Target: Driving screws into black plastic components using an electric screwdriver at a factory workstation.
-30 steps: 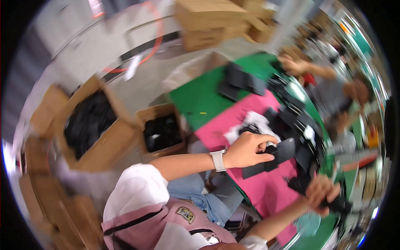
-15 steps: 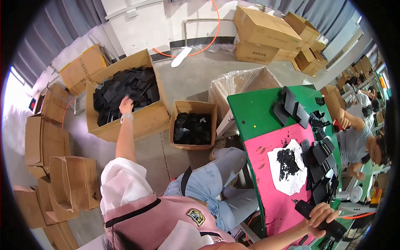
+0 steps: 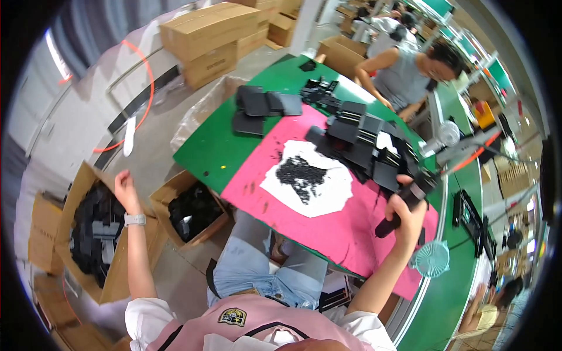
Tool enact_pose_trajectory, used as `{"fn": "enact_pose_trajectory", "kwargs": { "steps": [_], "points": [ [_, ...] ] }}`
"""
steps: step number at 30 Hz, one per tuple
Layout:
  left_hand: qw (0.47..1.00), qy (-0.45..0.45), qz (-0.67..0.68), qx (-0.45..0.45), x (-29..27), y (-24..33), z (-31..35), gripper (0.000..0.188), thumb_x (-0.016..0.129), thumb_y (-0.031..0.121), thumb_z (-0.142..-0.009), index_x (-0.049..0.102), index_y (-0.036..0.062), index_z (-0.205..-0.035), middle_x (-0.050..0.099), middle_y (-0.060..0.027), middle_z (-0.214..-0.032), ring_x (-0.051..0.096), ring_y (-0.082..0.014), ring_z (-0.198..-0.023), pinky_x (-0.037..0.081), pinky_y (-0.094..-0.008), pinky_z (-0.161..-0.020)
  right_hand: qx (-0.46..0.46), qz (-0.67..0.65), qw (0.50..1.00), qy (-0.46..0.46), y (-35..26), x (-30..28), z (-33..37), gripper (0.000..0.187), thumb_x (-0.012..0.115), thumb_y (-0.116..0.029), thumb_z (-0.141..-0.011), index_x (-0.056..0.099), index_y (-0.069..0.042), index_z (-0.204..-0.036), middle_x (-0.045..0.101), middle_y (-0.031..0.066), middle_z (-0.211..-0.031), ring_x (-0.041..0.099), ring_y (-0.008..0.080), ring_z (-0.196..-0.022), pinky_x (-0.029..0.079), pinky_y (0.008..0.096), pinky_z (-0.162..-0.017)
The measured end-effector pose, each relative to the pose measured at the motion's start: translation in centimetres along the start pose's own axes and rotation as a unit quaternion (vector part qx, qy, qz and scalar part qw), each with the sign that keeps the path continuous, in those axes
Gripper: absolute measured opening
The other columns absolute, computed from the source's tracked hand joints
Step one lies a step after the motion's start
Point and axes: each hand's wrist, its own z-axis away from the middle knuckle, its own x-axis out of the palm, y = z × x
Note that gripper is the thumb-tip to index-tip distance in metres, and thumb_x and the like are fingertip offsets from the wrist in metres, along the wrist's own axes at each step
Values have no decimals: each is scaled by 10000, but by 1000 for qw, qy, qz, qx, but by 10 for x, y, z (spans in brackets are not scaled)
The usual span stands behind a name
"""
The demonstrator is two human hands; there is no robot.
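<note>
My left hand (image 3: 123, 190) is raised beside the large cardboard box (image 3: 140, 257), its fingers loosely apart with nothing visible in them. Flat black parts (image 3: 96, 234) fill that box. In my right hand (image 3: 408, 212) is a black electric screwdriver (image 3: 422, 186), gripped round its body and tilted over the pink mat (image 3: 351, 245). Close to it lies a stack of black plastic casings (image 3: 357, 149). A heap of tiny black pieces, probably screws (image 3: 301, 178), rests on a white cloth (image 3: 331, 202) in the middle of the mat.
More dark casings (image 3: 255, 103) sit on the green table (image 3: 205, 149) at its far side. A smaller box of black pieces (image 3: 196, 213) stands between the large box and my legs. A small teal fan (image 3: 432, 259) is at right. Across the table sits a co-worker (image 3: 404, 76).
The view has turned right toward the table. My left hand has come up off the black parts in the large box. My right hand has raised the electric screwdriver nearer the casings.
</note>
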Motion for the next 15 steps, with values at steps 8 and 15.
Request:
{"fn": "enact_pose_trajectory", "kwargs": {
  "steps": [8,15],
  "points": [
    [900,-390,95,171,255,248,115,134,606,76,-852,596,3,-964,630,-89,-894,611,-157,-833,487,-283,-733,-20,338,924,176,66,-45,-14,660,708,-134,-757,382,34,-1306,594,228,-1125,629,316,-942,484,361,-830],
    [823,-522,-124,186,397,282,171,621,567,503,-849,540,-82,-1054,632,-282,-941,606,-407,-939,480,-436,-808,86,517,821,228,50,-39,-10,718,704,-311,-747,383,-30,-1324,647,216,-989,639,393,-856,506,462,-712]
  ]
}}
